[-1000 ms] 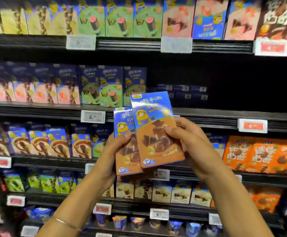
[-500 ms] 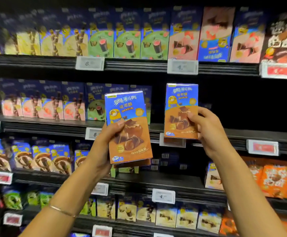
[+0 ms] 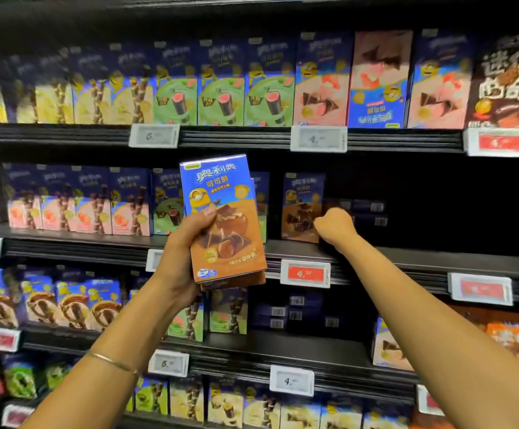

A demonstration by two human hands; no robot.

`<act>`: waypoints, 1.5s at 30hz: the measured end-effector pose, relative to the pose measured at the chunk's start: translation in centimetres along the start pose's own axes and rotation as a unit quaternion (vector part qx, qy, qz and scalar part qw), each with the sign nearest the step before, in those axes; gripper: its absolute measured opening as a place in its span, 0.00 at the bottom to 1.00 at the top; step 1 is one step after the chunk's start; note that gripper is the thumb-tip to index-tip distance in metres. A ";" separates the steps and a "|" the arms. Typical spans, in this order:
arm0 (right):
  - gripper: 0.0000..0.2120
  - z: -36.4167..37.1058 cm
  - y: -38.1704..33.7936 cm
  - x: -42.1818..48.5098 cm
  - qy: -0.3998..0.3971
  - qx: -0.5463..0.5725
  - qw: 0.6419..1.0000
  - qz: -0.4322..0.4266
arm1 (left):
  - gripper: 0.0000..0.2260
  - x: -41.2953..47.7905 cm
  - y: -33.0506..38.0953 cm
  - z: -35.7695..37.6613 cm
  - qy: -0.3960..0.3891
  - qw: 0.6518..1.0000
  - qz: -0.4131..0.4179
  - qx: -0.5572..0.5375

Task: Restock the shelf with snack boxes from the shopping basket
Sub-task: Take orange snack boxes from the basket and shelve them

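Standing upright near the front edge of the second shelf (image 3: 406, 263) from the top is one blue-and-brown snack box (image 3: 301, 205), face forward, directly above a red price tag (image 3: 305, 273) on the shelf rail. The right hand (image 3: 334, 226) lies against that snack box's right edge, low down, with its fingers curled tight into the palm. Whether they pinch the box or merely touch it cannot be told. To the right of hand and box the shelf is open and dark toward its right end — only some low barcoded boxes (image 3: 368, 212) lie flat at the back there, well clear of the front edge.

The left hand (image 3: 184, 246) holds a stack of the same kind of box in the air before the shelf, left of the snack box and apart from it. The front box (image 3: 225, 218) is upright and slightly tilted, with the thumb pressed on its face and the fingers going round behind it, out of sight. The lower edge of a second box (image 3: 233, 282) shows beneath it. A thin bracelet (image 3: 112, 362) circles the left wrist.

Left of the held stack, green boxes (image 3: 167, 205) and then pink boxes (image 3: 75, 209) fill the shelf's left half in an unbroken row. The stack hides most of the stretch between the green boxes and the snack box — how much room lies there cannot be seen.
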State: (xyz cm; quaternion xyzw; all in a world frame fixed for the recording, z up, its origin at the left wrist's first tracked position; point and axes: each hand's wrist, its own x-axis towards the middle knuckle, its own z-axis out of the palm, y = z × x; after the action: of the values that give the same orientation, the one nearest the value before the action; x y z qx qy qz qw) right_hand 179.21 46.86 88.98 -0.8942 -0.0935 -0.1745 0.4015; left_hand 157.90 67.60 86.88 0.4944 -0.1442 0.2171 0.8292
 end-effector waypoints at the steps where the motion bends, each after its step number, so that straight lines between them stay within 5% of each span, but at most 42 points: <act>1: 0.13 0.2 -0.2 0.5 -0.022 -0.032 0.999 0.002 | 0.11 0.1 -0.1 -0.1 0.000 1.000 -0.001 -0.001; 5: 0.16 1.6 -0.4 2.8 -0.073 -0.062 0.995 0.029 | 0.12 0.5 -0.5 0.0 0.004 1.000 -0.001 0.000; 13: 0.21 4.6 -0.9 6.7 -0.028 -0.095 0.995 0.010 | 0.11 1.1 -1.3 0.8 -0.010 1.000 -0.008 0.009; 36: 0.16 5.9 -1.4 7.0 0.007 -0.092 0.996 -0.019 | 0.10 2.1 -1.6 1.0 -0.022 1.000 -0.003 0.001; 40: 0.18 5.8 -1.3 6.6 -0.006 -0.051 0.999 0.010 | 0.11 2.2 -1.8 0.9 -0.022 1.000 -0.007 -0.005; 45: 0.27 4.8 -2.0 4.9 -0.068 0.126 0.988 0.053 | 0.11 2.1 -2.2 1.3 -0.027 1.000 -0.004 -0.009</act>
State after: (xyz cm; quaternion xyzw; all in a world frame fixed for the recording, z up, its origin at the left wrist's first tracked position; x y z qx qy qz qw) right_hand 184.24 51.94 89.29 -0.8501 -0.0945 -0.0784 0.5121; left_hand 160.81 66.03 86.78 0.4931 -0.1667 0.1986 0.8305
